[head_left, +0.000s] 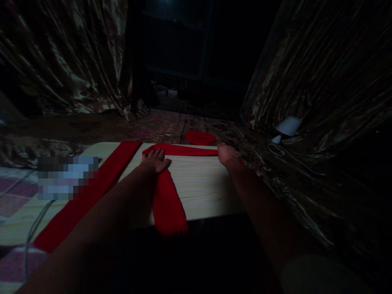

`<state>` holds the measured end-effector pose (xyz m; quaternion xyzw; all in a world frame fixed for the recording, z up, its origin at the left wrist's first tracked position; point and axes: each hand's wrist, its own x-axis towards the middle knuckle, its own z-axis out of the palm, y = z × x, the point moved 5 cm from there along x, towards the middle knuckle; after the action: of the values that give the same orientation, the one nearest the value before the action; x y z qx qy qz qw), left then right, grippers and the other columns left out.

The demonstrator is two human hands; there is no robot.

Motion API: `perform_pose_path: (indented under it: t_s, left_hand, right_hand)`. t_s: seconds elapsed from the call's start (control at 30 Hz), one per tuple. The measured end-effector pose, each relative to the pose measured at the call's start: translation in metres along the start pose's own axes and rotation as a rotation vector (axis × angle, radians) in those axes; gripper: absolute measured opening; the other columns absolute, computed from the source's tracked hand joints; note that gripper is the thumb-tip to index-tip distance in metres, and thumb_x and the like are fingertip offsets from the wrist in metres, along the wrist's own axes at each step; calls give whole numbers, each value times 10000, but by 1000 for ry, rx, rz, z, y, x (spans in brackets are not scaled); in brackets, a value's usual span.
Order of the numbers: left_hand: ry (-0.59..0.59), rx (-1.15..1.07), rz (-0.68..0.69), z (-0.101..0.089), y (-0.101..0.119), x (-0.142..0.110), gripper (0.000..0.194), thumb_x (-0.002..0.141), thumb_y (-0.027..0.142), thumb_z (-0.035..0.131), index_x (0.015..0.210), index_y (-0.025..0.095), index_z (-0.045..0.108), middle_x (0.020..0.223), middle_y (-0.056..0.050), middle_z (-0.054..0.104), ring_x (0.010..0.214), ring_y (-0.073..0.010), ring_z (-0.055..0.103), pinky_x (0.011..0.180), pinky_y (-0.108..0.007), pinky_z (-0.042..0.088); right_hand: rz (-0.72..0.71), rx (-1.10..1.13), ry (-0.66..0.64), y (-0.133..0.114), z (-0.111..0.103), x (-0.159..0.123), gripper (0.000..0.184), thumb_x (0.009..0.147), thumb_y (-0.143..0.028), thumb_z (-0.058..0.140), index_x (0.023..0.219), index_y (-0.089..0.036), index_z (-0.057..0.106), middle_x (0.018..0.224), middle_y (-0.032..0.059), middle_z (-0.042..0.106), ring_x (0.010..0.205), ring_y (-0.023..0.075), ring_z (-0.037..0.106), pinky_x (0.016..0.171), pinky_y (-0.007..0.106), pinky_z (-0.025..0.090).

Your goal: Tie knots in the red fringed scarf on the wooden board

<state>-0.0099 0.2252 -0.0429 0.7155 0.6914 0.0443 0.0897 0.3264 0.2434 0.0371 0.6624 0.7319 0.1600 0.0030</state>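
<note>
A long red cloth strip (170,200) lies folded at an angle on a pale wooden table (202,183); one leg runs toward me and hangs over the front edge, the other runs right along the far edge. My left hand (154,160) lies flat, fingers spread, on the fold corner. My right hand (227,154) is closed on the strip's right end at the table's far right corner. A second red strip (101,179) lies diagonally at the left.
A folded red piece (200,137) sits beyond the table on a patterned surface. Shiny patterned curtains (321,81) hang at both sides. A white charger with cable (286,127) lies at the right. A cable (33,228) trails at the left. The room is dark.
</note>
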Motion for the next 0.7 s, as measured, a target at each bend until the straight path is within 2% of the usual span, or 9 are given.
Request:
perform_pose_path:
  t_s: [0.27, 0.57, 0.7]
  left_hand:
    - [-7, 10, 23, 4, 2, 3, 846, 888, 681, 200, 1605, 235, 157, 1659, -50, 107, 1523, -359, 72, 1174, -637, 87]
    - [15, 28, 14, 2, 4, 2, 817, 896, 658, 225, 1599, 243, 197, 1655, -62, 147, 1517, -364, 110, 1177, -609, 139]
    - [3, 58, 23, 3, 4, 1, 844, 904, 664, 188, 1603, 192, 172, 1655, -82, 129, 1516, -368, 113, 1169, -631, 140]
  right_hand:
    - [149, -23, 82, 38, -17, 1, 358, 976, -94, 313, 1223, -101, 572, 1132, 232, 649, 1031, 273, 677, 871, 363, 501]
    - [234, -17, 57, 63, -4, -8, 411, 969, -114, 317, 1184, -72, 665, 1234, 273, 588, 1029, 290, 680, 867, 367, 506]
    - [266, 34, -33, 71, 2, -11, 356, 933, -137, 426, 1136, -88, 714, 1225, 251, 616, 1054, 292, 675, 900, 357, 498]
